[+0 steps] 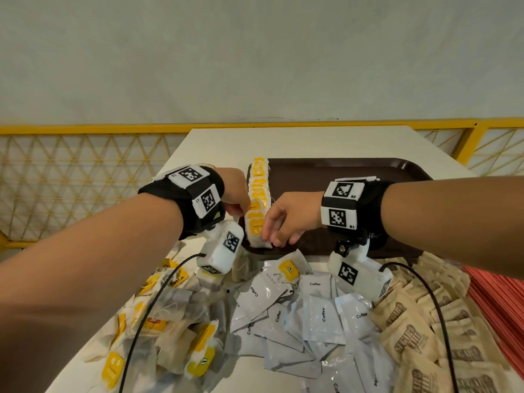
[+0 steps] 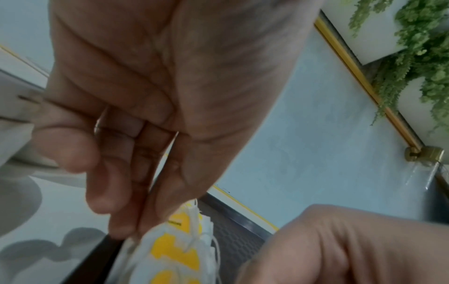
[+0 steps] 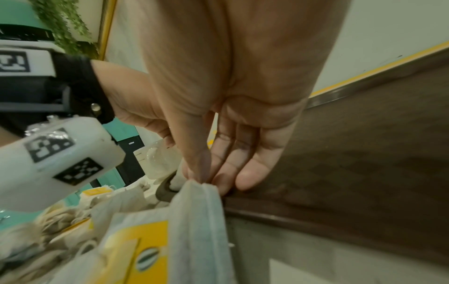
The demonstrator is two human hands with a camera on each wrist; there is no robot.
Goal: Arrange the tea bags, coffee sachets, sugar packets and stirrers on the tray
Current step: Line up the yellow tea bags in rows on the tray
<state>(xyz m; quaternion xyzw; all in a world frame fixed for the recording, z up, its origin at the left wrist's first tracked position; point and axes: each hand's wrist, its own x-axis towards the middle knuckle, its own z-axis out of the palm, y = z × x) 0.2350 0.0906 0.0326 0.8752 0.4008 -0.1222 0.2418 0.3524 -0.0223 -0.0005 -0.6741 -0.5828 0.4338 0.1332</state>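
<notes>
Between both hands (image 1: 289, 219), tea bags (image 1: 256, 205).

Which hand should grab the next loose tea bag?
Probably the left hand: the loose tea bags lie beneath its forearm. The right hand has its fingers on the tea bag row at the tray edge.

The table (image 1: 226, 143) is being viewed from head height, forward and down. The left hand (image 2: 155, 107) and right hand (image 3: 230, 96) are being filmed at close range along the palms. The tray (image 1: 340, 168) edge and row of tea bags (image 1: 256, 202) are being shared by all views.
</notes>
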